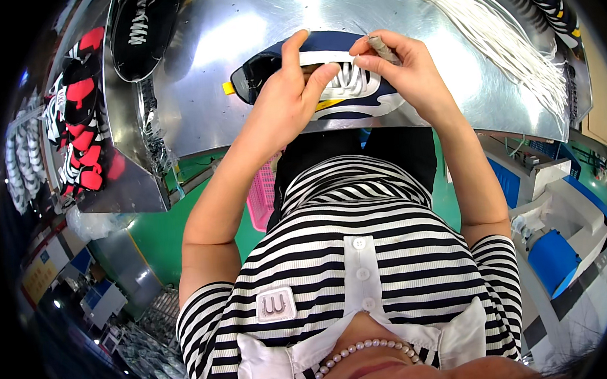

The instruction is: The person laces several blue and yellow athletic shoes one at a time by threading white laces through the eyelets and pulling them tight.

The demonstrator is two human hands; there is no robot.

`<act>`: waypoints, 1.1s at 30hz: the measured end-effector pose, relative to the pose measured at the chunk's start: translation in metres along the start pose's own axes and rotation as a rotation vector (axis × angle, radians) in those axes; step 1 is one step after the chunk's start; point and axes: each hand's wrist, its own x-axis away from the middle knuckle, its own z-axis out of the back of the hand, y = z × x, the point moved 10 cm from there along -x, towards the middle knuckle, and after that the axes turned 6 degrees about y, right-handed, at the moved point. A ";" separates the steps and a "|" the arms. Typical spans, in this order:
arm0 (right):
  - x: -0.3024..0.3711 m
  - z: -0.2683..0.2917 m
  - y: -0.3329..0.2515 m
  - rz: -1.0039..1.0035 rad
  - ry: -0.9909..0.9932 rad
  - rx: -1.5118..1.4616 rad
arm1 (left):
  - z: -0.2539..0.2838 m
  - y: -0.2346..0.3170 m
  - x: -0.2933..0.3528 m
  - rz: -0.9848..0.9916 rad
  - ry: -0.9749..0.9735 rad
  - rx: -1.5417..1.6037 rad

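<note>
The person wore a short-sleeved shirt [360, 255] in narrow black and white horizontal stripes, with a plain white collar [270, 367] and a white button placket [361, 268] bearing three white buttons. A small pale grey patch [275, 304] with rounded corners sat on the chest. A string of pale pearls [365, 349] lay at the neck. Both forearms were bare below the striped sleeve hems.

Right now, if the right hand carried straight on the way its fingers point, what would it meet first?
The right hand points left over the shoe; it would likely meet the left hand thumb first, though depth is unclear.
</note>
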 end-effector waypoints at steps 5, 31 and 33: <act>-0.017 -0.009 -0.009 0.110 -0.006 0.186 | 0.002 -0.006 -0.008 -0.076 0.124 -0.069; 0.026 -0.002 -0.028 0.260 0.039 0.536 | 0.006 0.001 0.012 -0.209 0.396 -0.028; 0.028 -0.011 -0.040 0.403 0.090 0.637 | 0.005 0.004 0.015 -0.240 0.400 -0.012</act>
